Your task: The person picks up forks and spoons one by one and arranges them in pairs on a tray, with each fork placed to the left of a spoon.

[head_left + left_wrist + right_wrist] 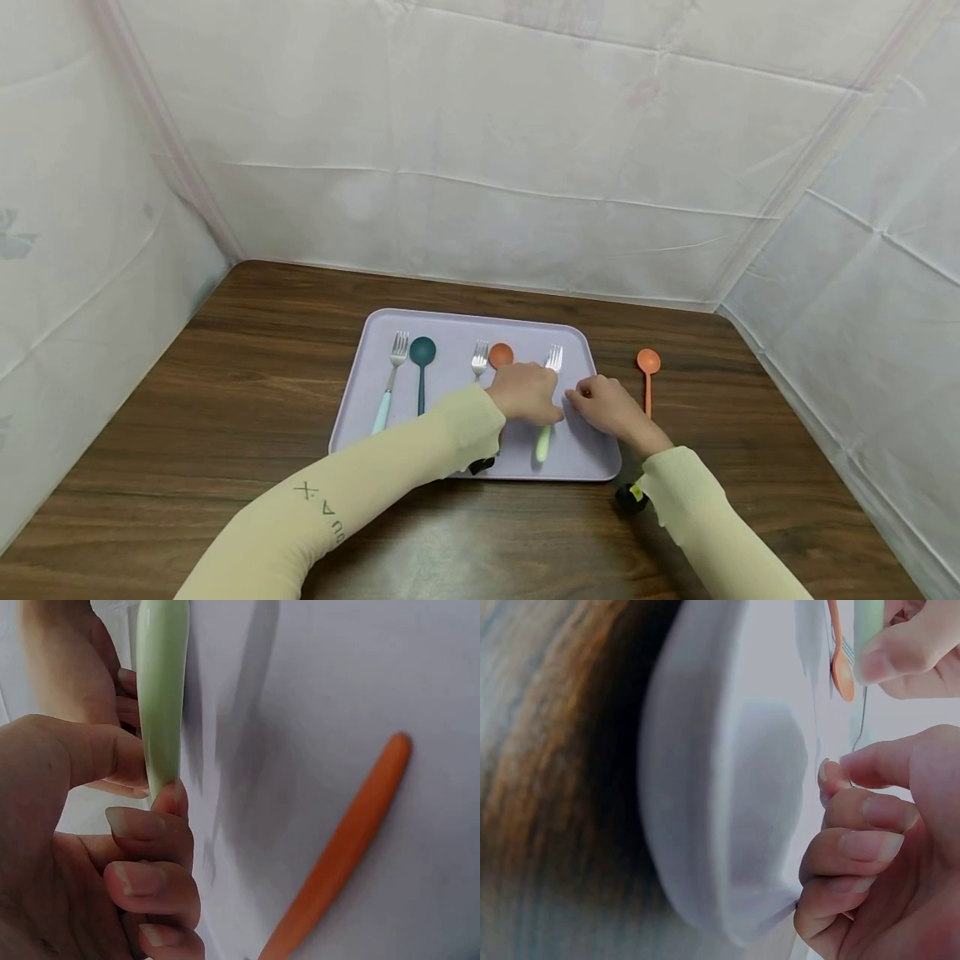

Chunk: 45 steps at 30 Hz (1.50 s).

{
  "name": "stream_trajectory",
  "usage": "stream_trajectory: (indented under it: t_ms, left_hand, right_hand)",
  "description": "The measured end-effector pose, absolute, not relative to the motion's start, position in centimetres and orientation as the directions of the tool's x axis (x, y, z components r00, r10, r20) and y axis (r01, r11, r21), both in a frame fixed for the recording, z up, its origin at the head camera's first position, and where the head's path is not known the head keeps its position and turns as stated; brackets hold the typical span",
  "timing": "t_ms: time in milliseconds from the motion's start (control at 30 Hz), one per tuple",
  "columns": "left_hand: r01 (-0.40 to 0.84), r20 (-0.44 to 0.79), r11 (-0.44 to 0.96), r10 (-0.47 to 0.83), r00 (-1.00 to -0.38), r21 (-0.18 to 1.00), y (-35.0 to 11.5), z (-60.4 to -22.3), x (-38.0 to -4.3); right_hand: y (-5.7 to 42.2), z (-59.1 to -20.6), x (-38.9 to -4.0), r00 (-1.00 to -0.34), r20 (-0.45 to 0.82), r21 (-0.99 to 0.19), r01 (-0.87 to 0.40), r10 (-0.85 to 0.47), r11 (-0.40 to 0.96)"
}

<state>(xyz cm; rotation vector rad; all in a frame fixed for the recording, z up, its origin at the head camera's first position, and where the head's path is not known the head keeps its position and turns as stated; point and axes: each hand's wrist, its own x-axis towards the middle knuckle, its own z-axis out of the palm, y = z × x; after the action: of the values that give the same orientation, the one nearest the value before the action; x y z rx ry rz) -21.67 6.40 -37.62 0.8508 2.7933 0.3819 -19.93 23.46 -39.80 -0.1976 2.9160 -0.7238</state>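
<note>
My left hand (528,393) pinches the pale green handle of a fork (163,682) between thumb and fingers, over the right part of a lilac tray (450,315). The fork's metal tines point to the far side of the tray. Beside it, my right hand (607,406) hovers at the tray's right edge, fingers loosely curled and thumb near the index fingertip, with nothing between them. An orange spoon (501,356) lies left of the green fork, partly hidden by my left hand; its handle shows in the left wrist view.
On the tray's left lie a fork with a light blue handle (382,412) and a dark teal spoon (422,352). Another fork (480,358) is partly covered by my left sleeve. A second orange spoon (648,362) lies on the brown wooden table (247,367), right of the tray.
</note>
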Motion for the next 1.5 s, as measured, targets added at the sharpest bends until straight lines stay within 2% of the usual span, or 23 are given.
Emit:
stream_trajectory:
  t_ms: [333, 633, 867, 1500]
  left_hand:
    - [0.493, -0.129, 0.825, 0.54, -0.831, 0.276, 7.5, -38.8, -22.1]
    - [0.465, -0.146, 0.824, 0.529, -0.836, 0.324, 8.3, -38.8, -22.4]
    - [0.452, -0.155, 0.834, 0.516, -0.843, 0.317, 8.8, -38.9, -22.6]
    - [0.445, -0.201, 0.831, 0.524, -0.828, 0.334, 9.2, -38.9, -22.7]
  right_hand:
    - [23.9, -40.1, -20.1, -0.987, -0.076, -0.458, -0.093, -0.143, 0.884]
    - [24.0, -40.4, -20.2, -0.987, -0.066, -0.46, -0.099, -0.145, 0.883]
    - [24.1, -40.5, -20.2, -0.987, -0.054, -0.458, -0.112, -0.154, 0.882]
    - [24.2, -40.2, -20.2, -0.984, -0.066, -0.488, -0.111, -0.164, 0.866]
